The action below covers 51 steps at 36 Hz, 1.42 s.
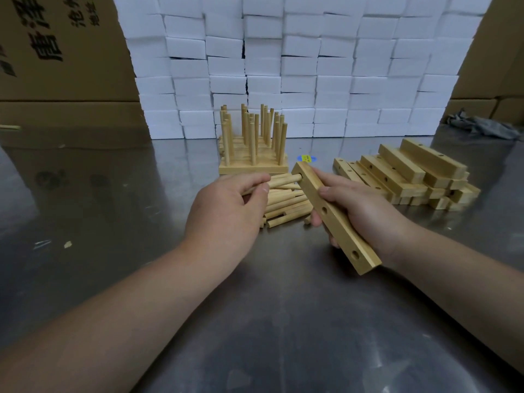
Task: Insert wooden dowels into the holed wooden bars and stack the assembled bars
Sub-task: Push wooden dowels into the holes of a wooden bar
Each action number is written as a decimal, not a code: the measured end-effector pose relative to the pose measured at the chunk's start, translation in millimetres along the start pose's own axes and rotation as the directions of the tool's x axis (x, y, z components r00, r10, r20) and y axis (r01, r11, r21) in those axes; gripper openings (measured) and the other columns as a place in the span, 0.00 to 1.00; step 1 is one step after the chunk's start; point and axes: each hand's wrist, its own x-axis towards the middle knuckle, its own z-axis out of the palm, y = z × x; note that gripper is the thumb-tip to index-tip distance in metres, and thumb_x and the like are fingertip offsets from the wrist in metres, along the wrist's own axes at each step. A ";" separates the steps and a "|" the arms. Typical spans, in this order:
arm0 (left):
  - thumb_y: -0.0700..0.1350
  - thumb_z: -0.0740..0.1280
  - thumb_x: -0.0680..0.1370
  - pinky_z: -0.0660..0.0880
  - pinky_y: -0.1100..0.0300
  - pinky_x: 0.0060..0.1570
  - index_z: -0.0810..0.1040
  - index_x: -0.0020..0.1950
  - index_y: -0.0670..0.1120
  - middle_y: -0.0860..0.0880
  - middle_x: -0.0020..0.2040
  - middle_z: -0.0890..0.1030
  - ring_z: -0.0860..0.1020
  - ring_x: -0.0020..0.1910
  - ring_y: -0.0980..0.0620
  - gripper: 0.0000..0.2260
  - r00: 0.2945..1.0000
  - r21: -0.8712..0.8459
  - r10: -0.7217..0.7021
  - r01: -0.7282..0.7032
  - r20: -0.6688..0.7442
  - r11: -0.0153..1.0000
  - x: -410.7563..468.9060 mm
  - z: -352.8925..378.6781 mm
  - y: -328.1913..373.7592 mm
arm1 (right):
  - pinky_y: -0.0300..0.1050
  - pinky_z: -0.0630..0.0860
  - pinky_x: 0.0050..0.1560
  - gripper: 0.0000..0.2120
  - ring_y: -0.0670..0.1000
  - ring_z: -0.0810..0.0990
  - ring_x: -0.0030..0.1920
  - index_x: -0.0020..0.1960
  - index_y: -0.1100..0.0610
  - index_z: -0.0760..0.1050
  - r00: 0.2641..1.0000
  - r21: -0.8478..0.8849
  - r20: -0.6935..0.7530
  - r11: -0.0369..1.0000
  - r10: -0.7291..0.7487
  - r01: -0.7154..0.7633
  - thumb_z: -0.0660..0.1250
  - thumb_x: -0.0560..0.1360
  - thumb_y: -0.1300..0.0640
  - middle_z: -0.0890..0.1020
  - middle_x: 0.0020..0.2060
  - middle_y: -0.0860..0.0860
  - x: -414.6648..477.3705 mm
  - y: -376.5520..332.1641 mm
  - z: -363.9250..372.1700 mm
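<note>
Grey brushed-steel table (269, 321): bearing every part; handy for bracing the bar's end in case of a tight fit
Wall of white foam blocks (297, 66): standing at the far edge, well apart from the work
Heap of pale holed wooden bars (408, 174): lying to the right, unfilled, near enough for the next pick
Stack of assembled bars with upright dowels (252, 167): sitting at the middle rear, just beyond the hands; judged the destination after filling
Pile of loose round wooden dowels (286, 205): lying between the hands, below the work
Long pale wooden bar with three holes (340, 222): held clear of the table, tilted, holed face turned left; best kept steady and square to the dowel
Right hand (360, 205): grasping that bar, fingers wrapped underneath, thumb on the holed face; worth keeping clear of the middle hole
Left hand (224, 208): pinching the dowel towards its rear; probably best pushed straight along the axis, with a slight twist if binding
Short round wooden dowel (283, 181): tip meeting the bar's far hole, seemingly just entering; depth hidden
Middle hole (324, 210) and near hole (355, 254): empty, judged next in turn
</note>
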 end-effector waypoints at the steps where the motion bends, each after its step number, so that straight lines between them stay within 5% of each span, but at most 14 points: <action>1: 0.48 0.64 0.76 0.66 0.77 0.46 0.80 0.53 0.58 0.61 0.47 0.78 0.73 0.45 0.68 0.09 1.000 0.000 0.002 -0.002 -0.001 1.000 -0.4 -0.1 0.3 | 0.37 0.70 0.22 0.18 0.48 0.72 0.22 0.65 0.42 0.70 1.000 -0.001 -0.001 1.000 0.003 -0.003 0.55 0.79 0.58 0.78 0.27 0.53 -0.3 -0.2 0.3; 11: 0.47 0.64 0.76 0.66 0.75 0.46 0.80 0.55 0.55 0.66 0.41 0.72 0.71 0.43 0.69 0.10 0.998 0.035 0.054 -0.053 -0.027 0.998 -1.4 -0.8 2.7 | 0.38 0.71 0.23 0.20 0.47 0.73 0.23 0.69 0.44 0.69 1.000 -0.043 -0.004 0.999 0.004 -0.004 0.56 0.79 0.57 0.78 0.27 0.53 -1.8 -0.7 1.1; 17: 0.48 0.64 0.77 0.70 0.64 0.47 0.80 0.55 0.54 0.61 0.44 0.75 0.74 0.44 0.61 0.09 0.998 0.057 0.041 -0.039 -0.037 0.998 -1.1 -1.2 3.0 | 0.38 0.71 0.23 0.19 0.47 0.73 0.22 0.67 0.44 0.69 1.000 -0.025 -0.004 1.000 0.003 -0.003 0.56 0.79 0.58 0.78 0.27 0.53 -3.3 -1.9 1.1; 21: 0.49 0.64 0.76 0.71 0.66 0.39 0.78 0.50 0.58 0.60 0.42 0.76 0.74 0.40 0.64 0.06 0.998 0.050 0.001 0.002 -0.058 0.999 0.4 -0.4 0.6 | 0.38 0.71 0.23 0.19 0.48 0.72 0.22 0.67 0.44 0.70 1.000 -0.023 0.002 1.000 0.000 0.000 0.56 0.79 0.58 0.78 0.26 0.53 -2.9 -1.9 1.5; 38: 0.49 0.65 0.76 0.69 0.66 0.35 0.74 0.44 0.63 0.57 0.41 0.76 0.74 0.39 0.61 0.07 0.999 0.028 0.007 -0.008 0.051 1.000 -2.0 0.5 3.6 | 0.38 0.70 0.22 0.15 0.46 0.74 0.22 0.54 0.39 0.73 1.000 0.048 0.024 0.999 -0.017 0.016 0.55 0.79 0.58 0.78 0.26 0.53 -3.1 -3.0 -1.2; 45: 0.49 0.65 0.76 0.69 0.66 0.38 0.74 0.43 0.63 0.58 0.41 0.77 0.74 0.41 0.60 0.07 0.998 0.032 0.010 -0.011 0.058 0.999 -1.5 -0.8 4.0 | 0.39 0.71 0.22 0.15 0.46 0.74 0.23 0.55 0.38 0.73 0.999 0.002 0.019 0.999 -0.040 0.040 0.56 0.79 0.57 0.78 0.26 0.53 -2.5 -1.7 -2.2; 51: 0.49 0.64 0.76 0.67 0.74 0.31 0.80 0.49 0.59 0.62 0.36 0.76 0.74 0.35 0.69 0.07 1.000 -0.009 -0.002 0.002 0.028 1.000 0.5 -2.7 0.9 | 0.39 0.72 0.25 0.17 0.45 0.75 0.26 0.62 0.37 0.70 0.998 -0.130 0.011 0.989 -0.069 0.070 0.58 0.78 0.56 0.79 0.28 0.52 -5.0 -3.2 -4.6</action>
